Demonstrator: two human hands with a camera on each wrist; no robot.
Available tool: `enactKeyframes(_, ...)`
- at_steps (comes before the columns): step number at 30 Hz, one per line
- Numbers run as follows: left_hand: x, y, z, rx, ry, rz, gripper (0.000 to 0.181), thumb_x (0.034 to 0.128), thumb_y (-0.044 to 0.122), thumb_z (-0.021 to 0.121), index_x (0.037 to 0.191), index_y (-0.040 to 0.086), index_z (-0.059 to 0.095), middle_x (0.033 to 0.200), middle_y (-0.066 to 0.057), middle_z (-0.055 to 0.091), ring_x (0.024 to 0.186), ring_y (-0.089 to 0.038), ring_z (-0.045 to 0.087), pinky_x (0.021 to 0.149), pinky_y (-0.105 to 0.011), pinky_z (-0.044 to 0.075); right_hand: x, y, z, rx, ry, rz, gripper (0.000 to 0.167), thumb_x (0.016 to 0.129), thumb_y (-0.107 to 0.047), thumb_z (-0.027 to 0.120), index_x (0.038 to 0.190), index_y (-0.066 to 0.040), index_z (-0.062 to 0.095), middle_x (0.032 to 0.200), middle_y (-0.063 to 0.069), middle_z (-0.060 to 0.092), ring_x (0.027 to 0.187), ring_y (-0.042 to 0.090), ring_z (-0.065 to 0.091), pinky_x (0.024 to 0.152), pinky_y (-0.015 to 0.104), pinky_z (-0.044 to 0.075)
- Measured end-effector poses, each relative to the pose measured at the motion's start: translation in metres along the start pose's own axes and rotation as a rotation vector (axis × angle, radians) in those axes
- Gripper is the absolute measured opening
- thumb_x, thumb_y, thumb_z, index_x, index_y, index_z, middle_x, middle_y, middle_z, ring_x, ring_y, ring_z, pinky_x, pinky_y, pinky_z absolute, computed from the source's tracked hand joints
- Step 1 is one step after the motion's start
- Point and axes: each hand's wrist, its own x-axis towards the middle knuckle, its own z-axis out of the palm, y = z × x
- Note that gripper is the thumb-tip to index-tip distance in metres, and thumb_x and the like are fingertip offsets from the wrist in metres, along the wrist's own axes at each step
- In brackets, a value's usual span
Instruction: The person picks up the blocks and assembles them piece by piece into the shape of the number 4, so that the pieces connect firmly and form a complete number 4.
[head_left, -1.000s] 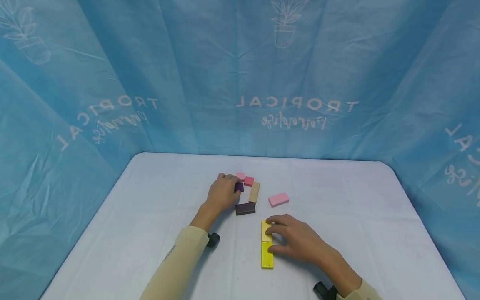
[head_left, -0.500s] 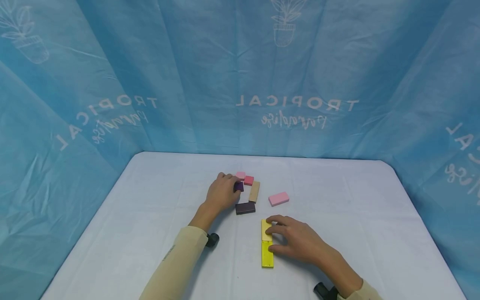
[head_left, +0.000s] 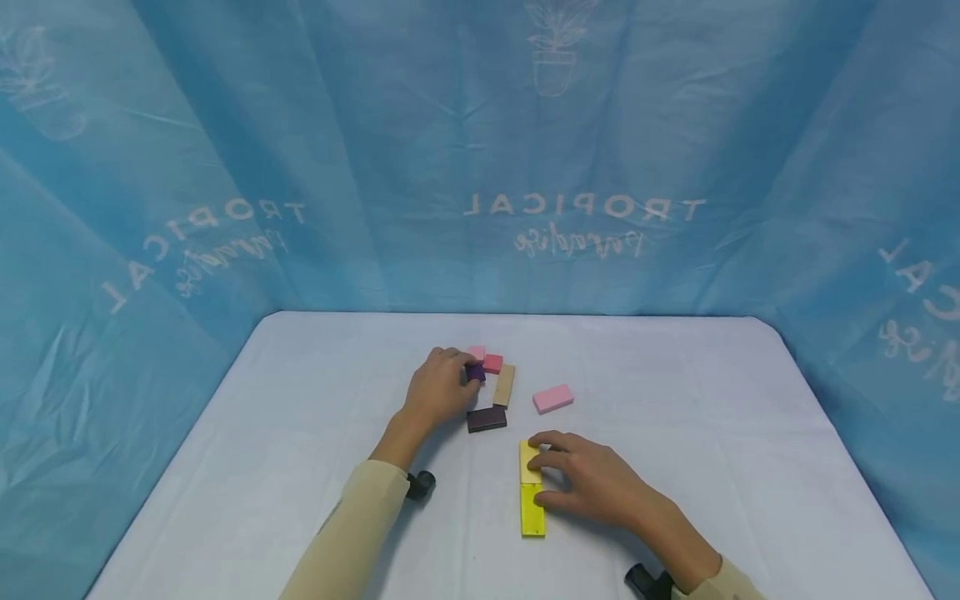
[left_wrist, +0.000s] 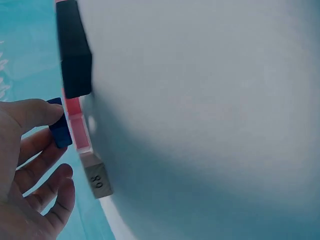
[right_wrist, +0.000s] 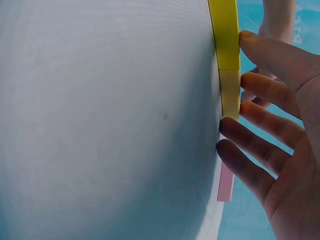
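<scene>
My left hand point(head_left: 437, 387) pinches a small dark purple block point(head_left: 476, 372) between thumb and fingers; it looks blue in the left wrist view, where the other fingers curl loosely. Right beside it lie a light pink block point(head_left: 477, 352), a red-pink block point(head_left: 492, 363) and a beige block point(head_left: 504, 386). Nearer to me is a dark brown block point(head_left: 487, 419). My right hand point(head_left: 592, 479) rests its thumb and fingertips, spread, on a pale yellow block point(head_left: 528, 463) and a bright yellow block point(head_left: 532, 512) set end to end.
A pink oblong block point(head_left: 552, 398) lies alone between the two groups. White cloth covers the table point(head_left: 675, 400), and a blue printed curtain point(head_left: 420, 150) hangs behind and at both sides. Dark cameras sit at both wrists. In the left wrist view the wooden block point(left_wrist: 97, 181) carries black marks.
The head view has shifted slightly, so everything sits a little further left in it. Both hands and the blocks keep their places on the table.
</scene>
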Motion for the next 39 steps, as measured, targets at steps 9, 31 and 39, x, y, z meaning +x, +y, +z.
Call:
enactKeyframes(9, -0.003, 0.003, -0.012, -0.059, -0.008, 0.069, 0.034, 0.0826, 0.031, 0.074, 0.112, 0.016, 0.070, 0.110, 0.001, 0.064, 0.105, -0.017, 0.054, 0.088, -0.035, 0.050, 0.001, 0.001, 0.004, -0.010, 0.001, 0.007, 0.038, 0.081, -0.051, 0.071, 0.113, -0.030, 0.069, 0.134, -0.010, 0.050, 0.118, 0.014, 0.051, 0.092, 0.042, 0.048)
enactKeyframes(31, -0.017, 0.041, -0.001, -0.094, -0.154, 0.319, 0.033, 0.0846, 0.033, 0.072, 0.113, 0.016, 0.068, 0.112, 0.002, 0.062, 0.103, -0.012, 0.055, 0.091, -0.032, 0.047, -0.002, 0.002, 0.004, -0.013, 0.021, -0.035, 0.038, 0.084, -0.050, 0.068, 0.116, -0.029, 0.068, 0.136, -0.011, 0.049, 0.120, 0.012, 0.049, 0.092, 0.040, 0.048)
enactKeyframes(39, -0.024, 0.049, 0.005, -0.094, -0.180, 0.311, 0.035, 0.0841, 0.035, 0.073, 0.114, 0.016, 0.068, 0.109, 0.003, 0.063, 0.100, -0.011, 0.056, 0.090, -0.031, 0.047, -0.002, 0.002, 0.005, -0.016, 0.016, -0.034, 0.038, 0.084, -0.050, 0.069, 0.116, -0.029, 0.067, 0.137, -0.010, 0.049, 0.122, 0.012, 0.048, 0.094, 0.041, 0.047)
